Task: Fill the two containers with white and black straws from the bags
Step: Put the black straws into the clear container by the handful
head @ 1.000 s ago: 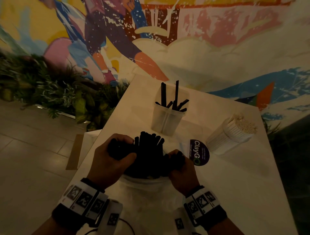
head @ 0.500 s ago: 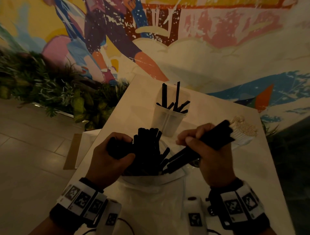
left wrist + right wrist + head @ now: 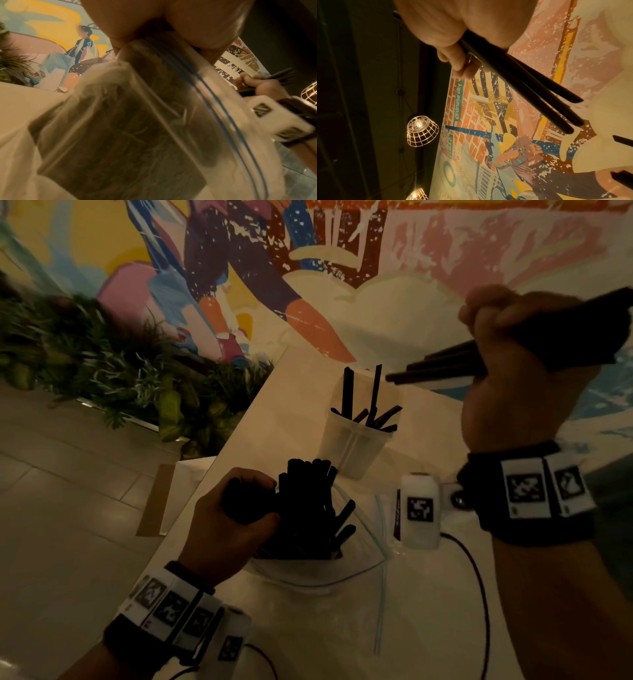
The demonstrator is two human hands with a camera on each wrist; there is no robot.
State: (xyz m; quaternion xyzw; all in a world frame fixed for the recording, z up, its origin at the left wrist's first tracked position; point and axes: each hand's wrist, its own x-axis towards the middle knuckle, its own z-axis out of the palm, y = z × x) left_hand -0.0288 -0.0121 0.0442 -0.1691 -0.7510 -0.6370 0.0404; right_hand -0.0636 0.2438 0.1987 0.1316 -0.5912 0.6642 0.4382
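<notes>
My left hand [image 3: 239, 505] grips the top of a clear zip bag [image 3: 356, 570] standing on the white table [image 3: 428, 628], with a bundle of black straws [image 3: 308, 508] sticking out of it. The left wrist view shows the bag [image 3: 137, 135] pinched under my fingers. My right hand [image 3: 503, 337] is raised high at the right and holds a small bunch of black straws [image 3: 442, 368]; in the right wrist view they fan out from my fist [image 3: 530, 89]. Their tips point left, above a translucent container [image 3: 352, 446] that holds several black straws. My right arm hides the white straws.
A painted mural wall [image 3: 411, 268] rises just behind the table. Green plants [image 3: 102, 371] line the floor at the left. A flat cardboard piece [image 3: 161, 501] lies by the table's left edge. Cables [image 3: 479, 594] from my wristbands trail over the table. Cage lamps [image 3: 423, 131] hang overhead.
My right hand pulled a bunch of black straws out of the bag and lifted it up and to the right, above the container. My left hand kept its hold on the bag.
</notes>
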